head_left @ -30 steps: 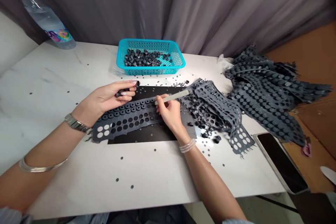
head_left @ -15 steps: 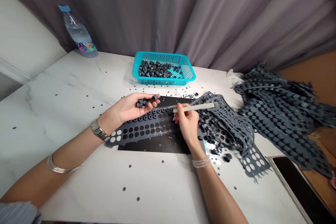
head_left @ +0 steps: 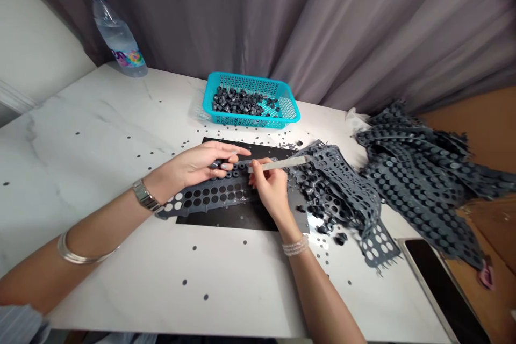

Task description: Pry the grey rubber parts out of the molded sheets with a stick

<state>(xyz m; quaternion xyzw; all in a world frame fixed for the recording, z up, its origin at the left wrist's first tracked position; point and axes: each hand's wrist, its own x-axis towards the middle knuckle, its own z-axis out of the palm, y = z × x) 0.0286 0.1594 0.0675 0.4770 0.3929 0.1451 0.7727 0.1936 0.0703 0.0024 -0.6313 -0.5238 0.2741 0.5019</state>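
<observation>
A grey rubber sheet (head_left: 209,196) full of punched round holes lies on a black mat (head_left: 242,216) on the white table. My left hand (head_left: 201,165) rests on the sheet's far edge, its fingers curled round several small dark rubber rings (head_left: 221,164). My right hand (head_left: 271,188) pinches a pale flat stick (head_left: 282,163), whose tip points left at the sheet close to my left fingers. To the right of my right hand lies a crumpled heap of punched sheet (head_left: 338,188) with loose rings among it.
A turquoise basket (head_left: 290,114) with dark rings stands behind the mat. A water bottle (head_left: 116,37) stands at the far left corner. A big pile of unpunched grey sheets (head_left: 427,172) fills the right side. A black phone (head_left: 443,290) lies at the near right. Small punched dots litter the table.
My left hand has dropped from a raised, palm-up pose onto the sheet with the rings. The stick's tip has come closer to my left fingers. The view has swung about.
</observation>
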